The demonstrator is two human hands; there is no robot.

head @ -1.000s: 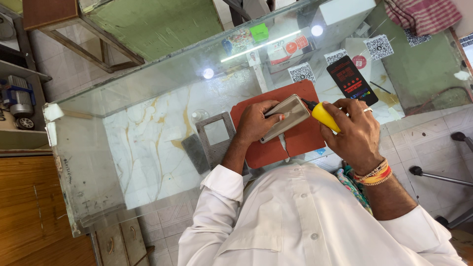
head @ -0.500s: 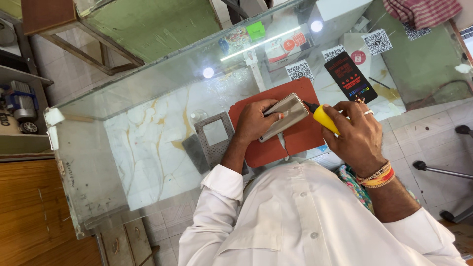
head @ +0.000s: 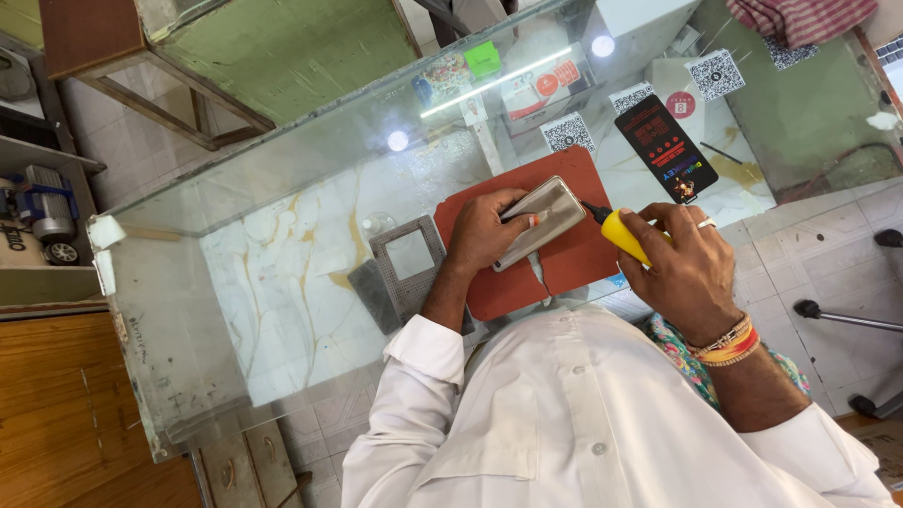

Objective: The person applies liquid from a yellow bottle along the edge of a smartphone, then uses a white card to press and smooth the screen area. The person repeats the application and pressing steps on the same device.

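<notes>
left hand [head: 480,235] gripped slim silver phone [head: 538,222] on counter [head: 282,282] | phone's long axis ran toward right hand [head: 682,268] | right hand clasped yellow-handled screwdriver [head: 621,233], tip at phone's near end

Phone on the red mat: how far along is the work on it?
Done: the phone lies on the red mat. In hand: the left hand pins it, while the right hand holds a yellow-handled screwdriver at its edge. Left: the casing looks closed; no loose parts show.
</notes>
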